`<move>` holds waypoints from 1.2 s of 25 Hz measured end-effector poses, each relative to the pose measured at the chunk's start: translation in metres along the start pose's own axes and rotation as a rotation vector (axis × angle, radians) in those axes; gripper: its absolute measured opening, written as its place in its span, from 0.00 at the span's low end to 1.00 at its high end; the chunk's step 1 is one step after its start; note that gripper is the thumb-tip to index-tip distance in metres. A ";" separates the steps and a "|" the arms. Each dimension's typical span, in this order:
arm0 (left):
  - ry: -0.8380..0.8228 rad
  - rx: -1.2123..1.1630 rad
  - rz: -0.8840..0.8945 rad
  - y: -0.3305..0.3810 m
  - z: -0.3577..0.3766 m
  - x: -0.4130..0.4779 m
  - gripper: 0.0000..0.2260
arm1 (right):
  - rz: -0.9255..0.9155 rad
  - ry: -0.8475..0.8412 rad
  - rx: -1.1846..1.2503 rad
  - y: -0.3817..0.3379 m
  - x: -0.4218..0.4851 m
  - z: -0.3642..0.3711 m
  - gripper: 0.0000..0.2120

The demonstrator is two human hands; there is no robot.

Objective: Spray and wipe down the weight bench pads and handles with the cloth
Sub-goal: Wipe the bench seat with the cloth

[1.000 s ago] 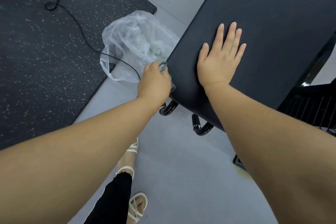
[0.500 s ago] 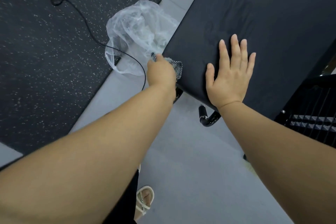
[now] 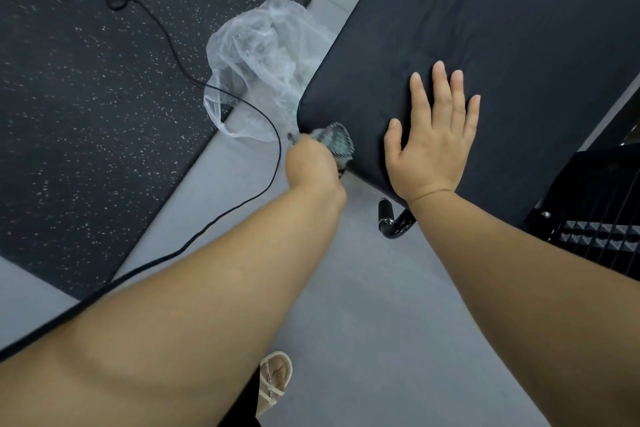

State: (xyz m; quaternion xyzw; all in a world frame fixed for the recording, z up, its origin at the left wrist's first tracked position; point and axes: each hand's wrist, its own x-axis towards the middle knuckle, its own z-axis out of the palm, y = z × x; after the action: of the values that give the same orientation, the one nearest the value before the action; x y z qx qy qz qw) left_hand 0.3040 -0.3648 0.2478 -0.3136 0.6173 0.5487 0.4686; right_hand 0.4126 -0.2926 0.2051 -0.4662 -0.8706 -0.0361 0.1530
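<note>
The black bench pad (image 3: pixel 502 28) fills the upper right, its rounded near corner pointing toward me. My left hand (image 3: pixel 313 166) is closed around a grey-green patterned cloth (image 3: pixel 334 142) and presses it against the pad's near edge, just beside that corner. My right hand (image 3: pixel 433 135) lies flat on top of the pad with fingers spread, holding nothing. A black curved handle end (image 3: pixel 391 222) sticks out from under the pad, below my right wrist. No spray bottle is in view.
A crumpled clear plastic bag (image 3: pixel 263 69) lies on the grey floor left of the pad. A black cable (image 3: pixel 242 104) runs across the speckled rubber mat (image 3: pixel 86 97) and floor. A black ribbed frame part (image 3: pixel 602 236) sits at right. My sandalled foot (image 3: pixel 275 381) is below.
My left hand with the cloth has slid along the pad's near edge, around the corner. My right hand stays flat on the pad. The view has shifted slightly.
</note>
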 end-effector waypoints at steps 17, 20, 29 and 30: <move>-0.243 -0.169 -0.165 -0.031 -0.004 -0.012 0.18 | -0.024 0.053 -0.026 0.002 -0.001 0.004 0.24; -0.155 -0.273 -0.103 -0.009 -0.009 0.011 0.14 | -0.010 0.027 -0.014 0.000 -0.002 0.002 0.24; -0.431 -0.017 -0.252 -0.051 -0.008 -0.023 0.12 | -0.022 -0.038 -0.011 0.002 0.000 0.003 0.24; -0.438 -0.006 -0.249 -0.049 -0.010 -0.022 0.12 | -0.022 -0.072 0.038 0.002 0.002 -0.002 0.24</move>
State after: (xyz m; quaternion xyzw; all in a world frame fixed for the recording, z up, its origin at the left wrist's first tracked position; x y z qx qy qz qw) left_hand 0.3535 -0.3871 0.2487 -0.2621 0.4561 0.5435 0.6542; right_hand 0.4136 -0.2898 0.2072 -0.4544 -0.8813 -0.0041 0.1299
